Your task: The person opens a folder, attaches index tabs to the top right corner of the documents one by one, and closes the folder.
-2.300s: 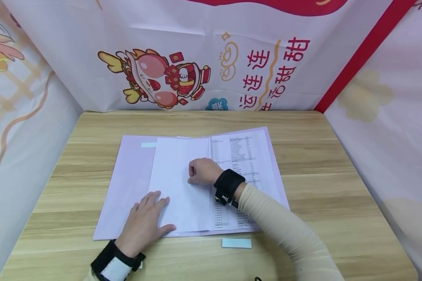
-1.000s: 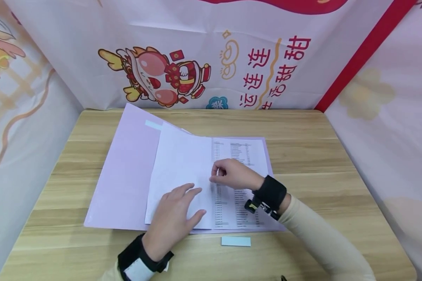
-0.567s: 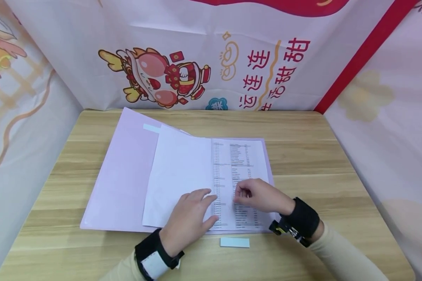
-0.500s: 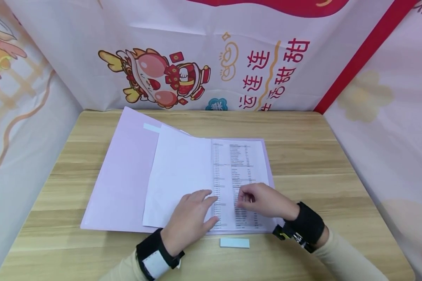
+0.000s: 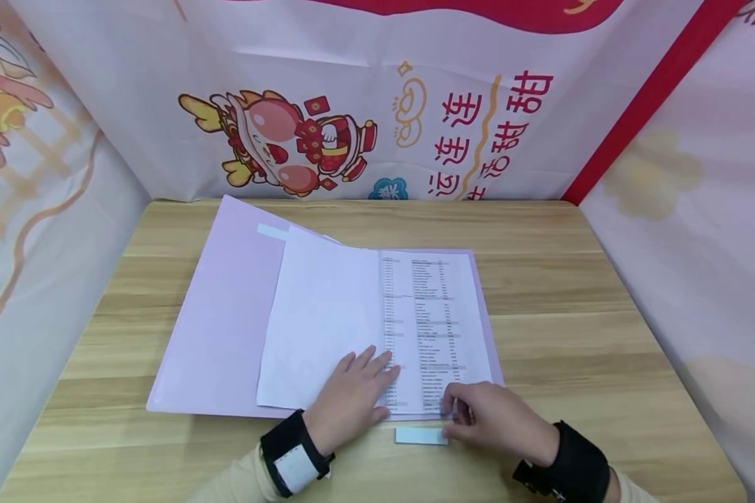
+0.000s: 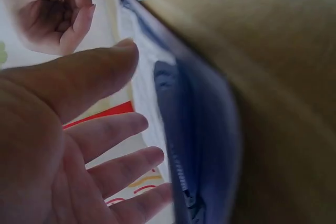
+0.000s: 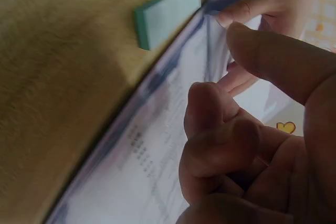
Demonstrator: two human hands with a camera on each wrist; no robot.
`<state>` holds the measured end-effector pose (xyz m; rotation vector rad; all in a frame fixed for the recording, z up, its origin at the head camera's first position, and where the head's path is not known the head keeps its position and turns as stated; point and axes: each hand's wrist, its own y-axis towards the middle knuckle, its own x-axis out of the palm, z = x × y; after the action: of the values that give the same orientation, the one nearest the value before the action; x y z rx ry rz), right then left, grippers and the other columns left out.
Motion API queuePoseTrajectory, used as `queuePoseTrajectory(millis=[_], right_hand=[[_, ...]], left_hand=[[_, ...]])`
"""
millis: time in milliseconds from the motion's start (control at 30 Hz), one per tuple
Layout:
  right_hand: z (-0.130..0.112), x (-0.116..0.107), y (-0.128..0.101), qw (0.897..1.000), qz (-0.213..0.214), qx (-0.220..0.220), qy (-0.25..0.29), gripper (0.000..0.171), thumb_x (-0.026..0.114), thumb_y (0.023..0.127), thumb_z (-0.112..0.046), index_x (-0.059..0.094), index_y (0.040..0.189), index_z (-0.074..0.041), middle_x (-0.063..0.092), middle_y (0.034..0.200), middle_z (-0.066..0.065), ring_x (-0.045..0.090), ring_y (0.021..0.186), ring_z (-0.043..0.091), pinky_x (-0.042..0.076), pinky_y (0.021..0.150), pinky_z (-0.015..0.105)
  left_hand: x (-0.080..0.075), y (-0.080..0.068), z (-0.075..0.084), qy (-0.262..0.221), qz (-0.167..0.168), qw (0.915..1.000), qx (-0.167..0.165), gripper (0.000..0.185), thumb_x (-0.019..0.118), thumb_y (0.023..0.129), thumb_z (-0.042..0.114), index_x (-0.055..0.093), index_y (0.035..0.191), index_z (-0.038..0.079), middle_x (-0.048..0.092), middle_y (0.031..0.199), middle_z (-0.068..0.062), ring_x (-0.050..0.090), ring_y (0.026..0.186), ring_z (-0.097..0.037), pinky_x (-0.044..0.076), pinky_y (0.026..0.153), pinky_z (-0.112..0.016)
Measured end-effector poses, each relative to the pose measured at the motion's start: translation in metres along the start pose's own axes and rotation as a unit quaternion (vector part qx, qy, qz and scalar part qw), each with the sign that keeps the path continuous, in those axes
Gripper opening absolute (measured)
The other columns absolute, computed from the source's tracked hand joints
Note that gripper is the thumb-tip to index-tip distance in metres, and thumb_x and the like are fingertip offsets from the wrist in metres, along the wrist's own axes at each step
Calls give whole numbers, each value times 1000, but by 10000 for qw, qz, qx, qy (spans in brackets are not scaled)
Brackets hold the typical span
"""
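Note:
A lilac folder (image 5: 201,335) lies open on the table, its left cover raised at an angle. Inside are a blank white sheet (image 5: 317,314) on the left and a page of printed rows (image 5: 434,314) on the right. Fingers spread, my left hand (image 5: 352,395) rests at the lower inner edge of the pages. My right hand (image 5: 500,419) is by the right end of a narrow light blue sticky-note pad (image 5: 418,436). Its fingers are bent and its thumb stands apart, with nothing between them in the right wrist view. The pad (image 7: 168,14) appears as a thin block there.
A light blue strip (image 5: 272,231) sticks out beside the white sheet near the cover's top. The wooden table (image 5: 572,279) meets printed cloth (image 5: 340,42) at the back and on both sides.
The right hand has gone from the middle of the pages down and right to the sticky-note pad. My left hand has shifted right along the folder, and the left cover has risen.

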<state>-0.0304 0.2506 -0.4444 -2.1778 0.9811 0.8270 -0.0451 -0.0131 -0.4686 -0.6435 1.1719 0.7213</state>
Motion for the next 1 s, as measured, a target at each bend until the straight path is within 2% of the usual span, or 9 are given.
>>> queuePoseTrajectory(millis=[233,700,1000], right_hand=[[7,19,0,9996,-80,189,-168,28,85,82,-37,62,90,-23,50,63,-15,48,56,1,38,53,22],[5,32,0,9988,54,60,-493,38,90,76,-34,55,85,-23,49,63,-14,44,56,0,36,53,22],[5,35,-2,9979,167,-33,-617,34,87,80,-32,54,84,-24,47,63,-14,43,57,-1,36,54,22]], left_hand=[[9,0,1,263,40,9996,-28,60,80,86,37,64,139,14,52,151,-9,42,143,-34,37,113,-55],[13,0,-2,-142,121,9998,-88,60,80,87,34,62,140,14,50,153,-10,38,145,-34,37,114,-54],[12,0,-3,-139,38,9998,-127,59,79,88,36,61,141,15,49,154,-9,37,146,-33,37,114,-53]])
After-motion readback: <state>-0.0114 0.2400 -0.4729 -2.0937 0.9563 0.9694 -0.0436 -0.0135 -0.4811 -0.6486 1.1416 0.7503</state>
